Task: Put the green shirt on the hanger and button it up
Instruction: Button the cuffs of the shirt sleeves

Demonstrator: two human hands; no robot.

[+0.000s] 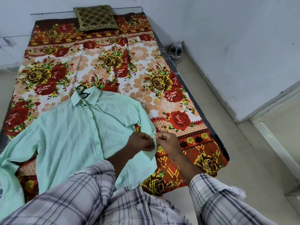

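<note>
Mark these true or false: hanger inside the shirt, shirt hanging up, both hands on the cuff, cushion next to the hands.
1. The black hanger pokes its hook out at the collar of the green shirt. True.
2. The shirt hangs on a wall. False: it lies flat on the floral bedsheet.
3. The left hand and right hand both pinch the sleeve cuff. True.
4. The cushion lies beside the hands. False: it sits at the bed's far end.

bare bedspread (pixel 90 65) beyond shirt (pixel 73 135), cushion (pixel 95 17) at far end
</note>
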